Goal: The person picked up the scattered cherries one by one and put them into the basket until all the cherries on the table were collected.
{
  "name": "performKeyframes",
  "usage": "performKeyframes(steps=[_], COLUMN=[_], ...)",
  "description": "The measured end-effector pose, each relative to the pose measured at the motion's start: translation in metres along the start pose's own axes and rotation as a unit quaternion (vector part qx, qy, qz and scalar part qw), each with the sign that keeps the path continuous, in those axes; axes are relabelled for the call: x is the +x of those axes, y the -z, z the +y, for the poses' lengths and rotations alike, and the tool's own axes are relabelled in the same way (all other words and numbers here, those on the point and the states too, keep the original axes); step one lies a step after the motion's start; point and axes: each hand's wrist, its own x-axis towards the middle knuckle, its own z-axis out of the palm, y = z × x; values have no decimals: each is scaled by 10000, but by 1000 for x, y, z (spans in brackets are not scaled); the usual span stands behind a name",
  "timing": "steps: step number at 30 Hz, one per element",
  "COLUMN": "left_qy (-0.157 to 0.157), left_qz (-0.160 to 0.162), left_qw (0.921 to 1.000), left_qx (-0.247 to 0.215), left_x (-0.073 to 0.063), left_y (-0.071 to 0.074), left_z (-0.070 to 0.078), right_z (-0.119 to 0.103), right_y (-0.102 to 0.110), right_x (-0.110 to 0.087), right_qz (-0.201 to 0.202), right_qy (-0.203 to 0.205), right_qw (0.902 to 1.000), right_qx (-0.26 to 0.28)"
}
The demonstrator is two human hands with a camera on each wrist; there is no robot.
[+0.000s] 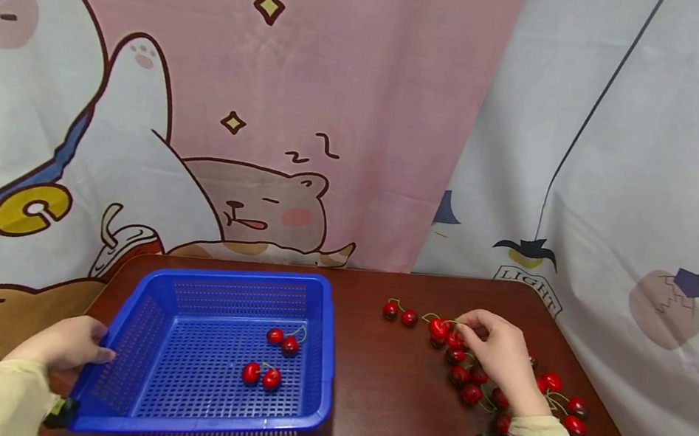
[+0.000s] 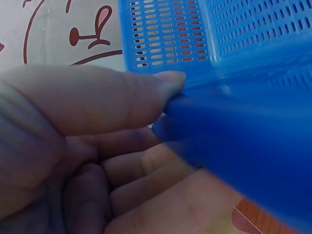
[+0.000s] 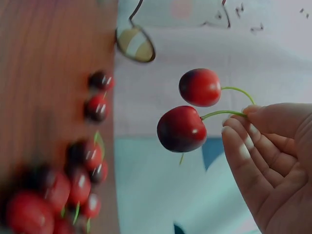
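My left hand (image 1: 66, 342) holds the left rim of a blue plastic basket (image 1: 325, 393); in the left wrist view the thumb (image 2: 112, 97) lies over the rim, with fingers curled beneath. Two pairs of red cherries (image 1: 271, 378) joined by green stems lie on the basket's right side. Over the cherries on the table, my right hand (image 1: 500, 355) pinches the green stems of a cherry pair between thumb and fingertips. The right wrist view shows this pair of cherries (image 3: 183, 129) hanging in the air, apart from the tabletop.
Several loose cherries (image 1: 471, 394) are spread over the right side of the brown table (image 1: 377, 401), below and around my right forearm. One pair of cherries (image 1: 391, 311) lies farther back. A printed curtain (image 1: 392, 105) hangs behind the table's back edge.
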Motion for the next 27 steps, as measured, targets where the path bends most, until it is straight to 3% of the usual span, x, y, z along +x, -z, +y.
performKeyframes(steps=[8,15,20,27], left_qy=[154,106,39,-58], left_qz=[-84,5,100,186], left_qw=[9998,9999,9992,9986], left_qx=[-85,44,373,486], left_x=[2,2,2,0], left_y=[0,-1,-1,-2], left_z=[-1,-1,1,1], right_z=[-44,-85,-112,-146], right_y=[-19,-36,-49,-67], right_x=[21,36,43,50], right_qz=[-211,-556,-731,-1184], right_qy=[409,770,1159,1749], right_qw=[9962,9876,9820,9707], right_qx=[733,1252,1297,1145])
